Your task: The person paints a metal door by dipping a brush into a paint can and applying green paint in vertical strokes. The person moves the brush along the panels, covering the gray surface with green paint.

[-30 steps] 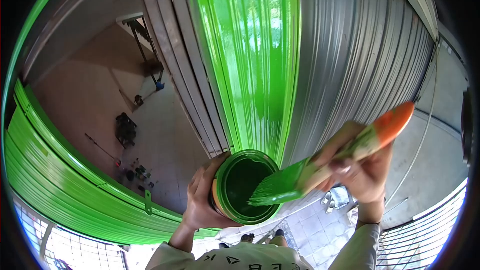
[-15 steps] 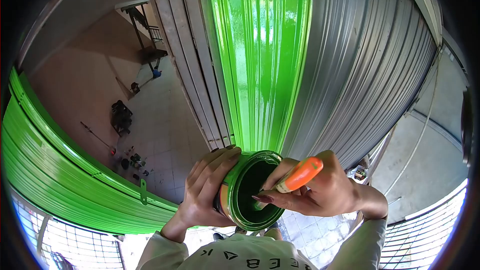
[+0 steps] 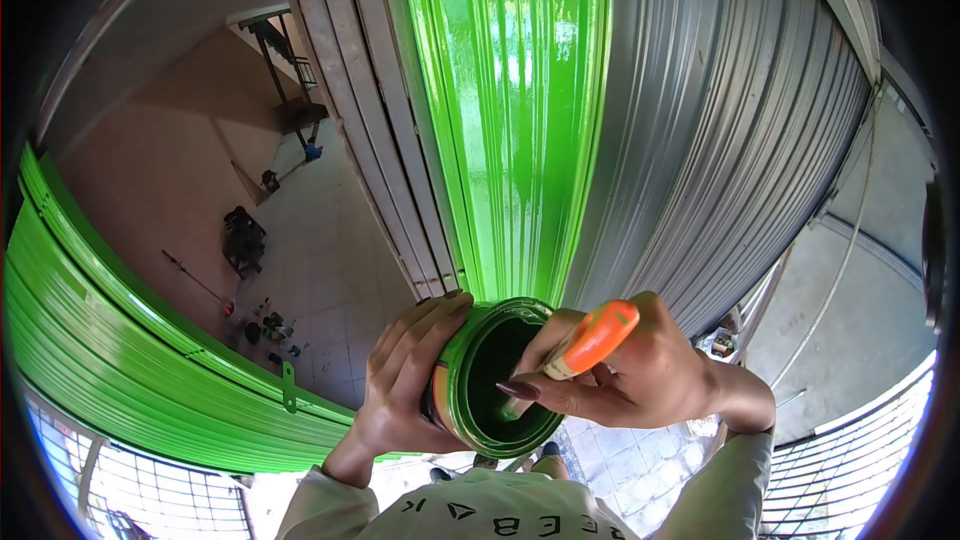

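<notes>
My left hand (image 3: 410,375) is wrapped round the side of a paint can (image 3: 462,395), which is tilted so its open mouth faces me. Green paint coats the rim and the inner wall. In my right hand (image 3: 640,375) is a paintbrush (image 3: 598,338) with an orange handle, pinched between thumb and fingers. Its lower end reaches into the can, and the bristles are mostly hidden there. Beyond the can rises a corrugated metal door panel, with a glossy green painted strip (image 3: 510,140) beside bare grey metal (image 3: 690,140).
Another green corrugated panel (image 3: 120,350) curves along the left. Brown vertical rails (image 3: 360,90) border the painted strip. Through the opening, small bottles and cans (image 3: 275,330) stand on a tiled floor (image 3: 340,290). A cord (image 3: 845,270) hangs at the right.
The brush has shifted slightly up inside the can, its handle rising a little. The view has turned slightly, so the panels sit farther left. Both hands keep their hold.
</notes>
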Tool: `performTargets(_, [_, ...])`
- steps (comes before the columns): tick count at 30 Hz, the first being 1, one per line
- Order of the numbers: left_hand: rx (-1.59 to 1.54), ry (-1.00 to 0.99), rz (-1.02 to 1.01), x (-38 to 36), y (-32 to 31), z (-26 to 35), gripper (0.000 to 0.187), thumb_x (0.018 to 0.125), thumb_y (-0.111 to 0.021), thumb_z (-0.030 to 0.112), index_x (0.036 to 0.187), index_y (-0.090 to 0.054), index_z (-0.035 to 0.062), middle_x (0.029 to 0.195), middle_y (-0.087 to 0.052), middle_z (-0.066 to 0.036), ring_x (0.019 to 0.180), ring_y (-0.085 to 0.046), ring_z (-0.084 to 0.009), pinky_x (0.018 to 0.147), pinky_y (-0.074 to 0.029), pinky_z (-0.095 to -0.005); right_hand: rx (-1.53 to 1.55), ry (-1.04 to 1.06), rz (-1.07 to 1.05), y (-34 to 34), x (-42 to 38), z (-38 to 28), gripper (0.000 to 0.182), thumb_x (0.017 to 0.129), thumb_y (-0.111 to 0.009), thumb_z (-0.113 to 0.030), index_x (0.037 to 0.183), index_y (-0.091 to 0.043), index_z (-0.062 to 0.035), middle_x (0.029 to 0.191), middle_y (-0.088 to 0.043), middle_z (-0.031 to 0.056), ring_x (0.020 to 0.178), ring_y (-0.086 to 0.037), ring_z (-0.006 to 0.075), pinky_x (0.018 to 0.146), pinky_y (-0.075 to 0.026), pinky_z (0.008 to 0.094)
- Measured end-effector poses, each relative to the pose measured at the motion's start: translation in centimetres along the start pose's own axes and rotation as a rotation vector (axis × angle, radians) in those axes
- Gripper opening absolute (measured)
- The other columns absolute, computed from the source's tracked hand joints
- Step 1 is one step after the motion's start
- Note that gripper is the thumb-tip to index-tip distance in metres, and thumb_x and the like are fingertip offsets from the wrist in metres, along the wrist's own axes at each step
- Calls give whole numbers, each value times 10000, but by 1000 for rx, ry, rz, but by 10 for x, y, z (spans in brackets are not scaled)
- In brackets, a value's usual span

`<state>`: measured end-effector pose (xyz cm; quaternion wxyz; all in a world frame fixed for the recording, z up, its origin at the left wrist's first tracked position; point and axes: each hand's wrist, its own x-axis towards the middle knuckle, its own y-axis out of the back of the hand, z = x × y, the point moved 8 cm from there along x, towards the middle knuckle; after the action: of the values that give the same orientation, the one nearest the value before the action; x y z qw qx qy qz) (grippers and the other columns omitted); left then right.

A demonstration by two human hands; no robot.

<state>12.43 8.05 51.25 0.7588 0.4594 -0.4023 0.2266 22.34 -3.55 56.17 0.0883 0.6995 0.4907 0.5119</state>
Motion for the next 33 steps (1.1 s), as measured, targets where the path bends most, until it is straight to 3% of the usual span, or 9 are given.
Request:
performTargets(7, [-1,19,-11,0,0,-1,961,516,-908,345,1283,-496,-64,1229,-592,-253,1092,-610,-416,939,-486,-477,21,-45,-10,1,-2,6,240,872,-722,-240,867,-599,-33,496,-540,31,398,-556,201,390,-417,336])
performTargets(10, [6,24,-10,-1,0,-2,968,512,-908,352,1283,-497,-63,1233,-593,-251,1096,-611,-413,942,-484,-478,13,-36,-66,2,3,-1,134,838,-744,-89,837,-630,-19,709,-696,10,471,-616,91,392,-445,216])
performTargets(13, [-4,35,-16,-2,-1,-5,986,509,-912,365,1292,-492,-61,1249,-586,-248,1098,-610,-411,945,-482,-478,54,-88,-117,3,0,2,105,841,-718,-51,887,-641,3,776,-708,58,548,-656,106,458,-496,223])
performTargets(16, [-25,102,-19,-6,-1,-11,1012,496,-923,375,1298,-486,-61,1256,-585,-244,1098,-611,-406,946,-481,-475,278,-76,-37,21,-2,1,194,815,-665,11,1006,-653,45,894,-716,137,697,-710,164,601,-569,256])
performTargets(19, [-16,106,-21,-7,-1,-15,1048,478,-934,388,1307,-478,-63,1242,-592,-242,1099,-611,-400,945,-484,-472,325,-10,10,29,1,1,308,791,-661,2,1096,-630,35,901,-711,141,660,-699,212,601,-558,301])
performTargets(20, [-22,126,-23,-8,-2,-17,1053,473,-936,389,1308,-478,-62,1238,-595,-239,1097,-613,-397,944,-485,-470,333,-34,-144,27,-3,5,426,780,-673,8,1201,-608,30,980,-703,176,768,-717,260,695,-584,338])
performTargets(24, [-23,172,-44,-8,-2,-25,1068,462,-942,394,1311,-479,-58,1224,-603,-229,1082,-624,-384,939,-490,-460,273,46,-210,25,-8,3,462,812,-678,-18,1260,-573,21,1095,-682,206,891,-715,311,781,-605,383])
performTargets(28, [-18,215,-35,-7,1,-30,1060,456,-946,391,1303,-490,-55,1217,-608,-217,1060,-638,-374,932,-494,-453,205,42,-301,15,-22,8,479,837,-677,-21,1303,-566,-47,1245,-638,111,927,-698,282,788,-598,370])
performTargets(33, [25,242,-43,-8,1,-36,1072,444,-948,372,1310,-482,-56,1215,-605,-209,1057,-640,-368,928,-497,-454,229,21,-297,12,-24,19,418,863,-677,-63,1267,-579,-23,1199,-650,120,987,-673,288,841,-567,380])
